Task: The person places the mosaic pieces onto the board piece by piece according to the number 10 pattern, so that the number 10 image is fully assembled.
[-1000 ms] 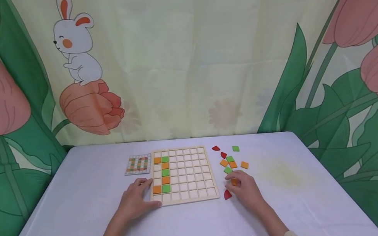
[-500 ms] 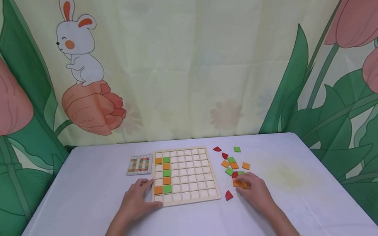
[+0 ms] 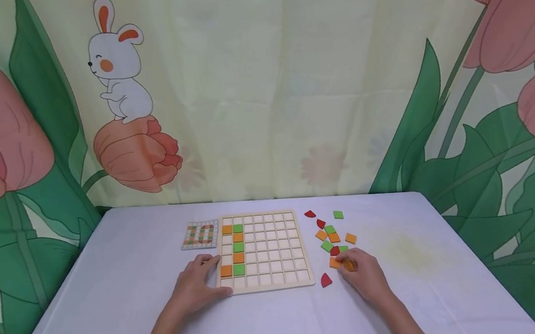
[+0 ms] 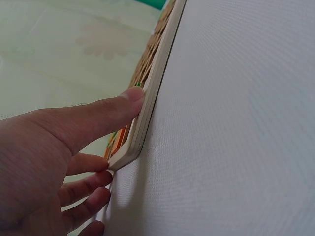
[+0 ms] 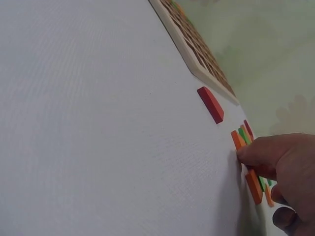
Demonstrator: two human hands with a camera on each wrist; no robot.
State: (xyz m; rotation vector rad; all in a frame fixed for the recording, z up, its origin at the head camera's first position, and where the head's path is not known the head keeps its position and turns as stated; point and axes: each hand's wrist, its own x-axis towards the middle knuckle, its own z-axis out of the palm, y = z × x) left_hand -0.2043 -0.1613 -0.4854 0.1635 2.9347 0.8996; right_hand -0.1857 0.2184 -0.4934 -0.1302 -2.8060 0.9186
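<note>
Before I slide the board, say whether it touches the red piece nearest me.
Apart: the head view shows white cloth between board and red piece.

White table; grid board on it, card just beside board's left edge; red pieces, green tiles, orange tiles scattered off right edge.

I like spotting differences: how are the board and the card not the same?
The board is bigger than the card.
The board holds colored tiles; the card's colors look printed.
The left hand touches the board, not the card.
Both show grids and lie on the table.
</note>
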